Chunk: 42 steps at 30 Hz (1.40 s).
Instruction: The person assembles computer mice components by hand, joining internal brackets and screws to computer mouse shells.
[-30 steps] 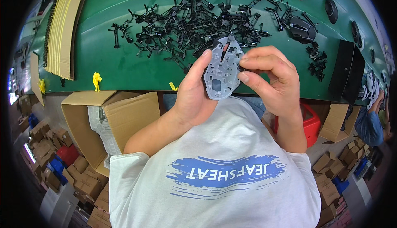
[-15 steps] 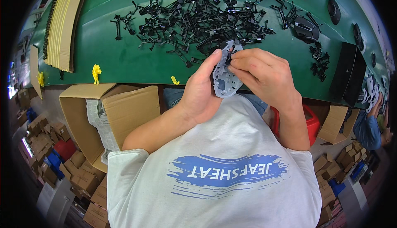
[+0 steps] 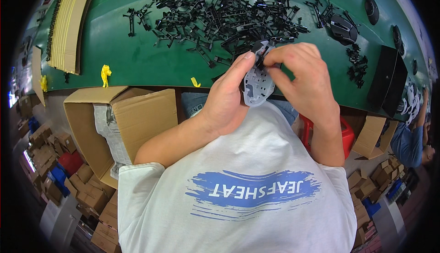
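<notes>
My left hand [image 3: 224, 101] is closed round the side of a grey plastic mouse shell [image 3: 257, 86], its inner face with ribs and holes turned up. The shell is tilted above the table's near edge, its narrow end pointing away from me. My right hand [image 3: 306, 72] pinches at a small black plastic part [image 3: 260, 62] near that far end. Its thumb and forefinger partly hide the part, so how it sits in the shell cannot be made out. Just beyond my hands lies a wide heap of black plastic brackets [image 3: 215, 19].
Black computer mice [image 3: 343, 29] stand along the right of the green table [image 3: 137, 65]. A black box [image 3: 387, 81] is at its right edge, near small black parts [image 3: 356, 67]. Left are stacked cardboard strips [image 3: 68, 33], an open carton [image 3: 144, 120] below; a red stool [image 3: 347, 136] stands right.
The shell has shifted slightly right with my left hand. My right hand's forefinger and thumb have bent further and drawn slightly right, at the shell's far end.
</notes>
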### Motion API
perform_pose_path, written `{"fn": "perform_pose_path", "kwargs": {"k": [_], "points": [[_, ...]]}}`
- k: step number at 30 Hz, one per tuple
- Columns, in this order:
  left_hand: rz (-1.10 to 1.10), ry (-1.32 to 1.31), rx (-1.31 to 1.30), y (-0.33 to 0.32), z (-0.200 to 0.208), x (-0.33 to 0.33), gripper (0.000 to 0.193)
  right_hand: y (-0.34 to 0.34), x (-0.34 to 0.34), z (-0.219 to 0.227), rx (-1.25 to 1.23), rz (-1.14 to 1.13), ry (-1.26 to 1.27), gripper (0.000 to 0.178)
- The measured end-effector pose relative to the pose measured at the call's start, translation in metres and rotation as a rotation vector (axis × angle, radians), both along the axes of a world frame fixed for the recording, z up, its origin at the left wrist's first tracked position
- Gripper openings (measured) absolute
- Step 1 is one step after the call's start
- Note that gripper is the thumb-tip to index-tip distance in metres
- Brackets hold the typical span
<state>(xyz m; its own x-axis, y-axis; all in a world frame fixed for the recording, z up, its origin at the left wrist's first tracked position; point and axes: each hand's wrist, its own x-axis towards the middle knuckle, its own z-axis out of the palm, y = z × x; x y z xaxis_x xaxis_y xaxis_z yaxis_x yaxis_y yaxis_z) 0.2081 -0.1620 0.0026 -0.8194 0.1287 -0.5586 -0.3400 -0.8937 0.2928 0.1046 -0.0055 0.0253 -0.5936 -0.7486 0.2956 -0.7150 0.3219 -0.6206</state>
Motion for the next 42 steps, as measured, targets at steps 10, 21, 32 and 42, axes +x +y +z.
{"fn": "perform_pose_path", "kwargs": {"k": [10, 21, 32, 42], "points": [[-0.012, -0.04, -0.001, -0.001, -0.002, 0.005, 0.04, 0.002, 0.007, -0.008, 0.083, -0.03, 0.063, 0.013], [-0.116, 0.059, -0.061, -0.001, -0.001, 0.006, 0.038, 0.008, 0.016, -0.011, 0.03, -0.083, -0.068, 0.021], [-0.347, 0.308, -0.4, -0.011, 0.018, 0.007, 0.064, 0.012, 0.015, -0.004, -0.374, -0.084, -1.06, 0.046], [-0.431, 0.536, -0.703, -0.009, 0.021, 0.02, 0.054, 0.021, 0.019, -0.006, -0.403, 0.043, -1.241, 0.042]]}}
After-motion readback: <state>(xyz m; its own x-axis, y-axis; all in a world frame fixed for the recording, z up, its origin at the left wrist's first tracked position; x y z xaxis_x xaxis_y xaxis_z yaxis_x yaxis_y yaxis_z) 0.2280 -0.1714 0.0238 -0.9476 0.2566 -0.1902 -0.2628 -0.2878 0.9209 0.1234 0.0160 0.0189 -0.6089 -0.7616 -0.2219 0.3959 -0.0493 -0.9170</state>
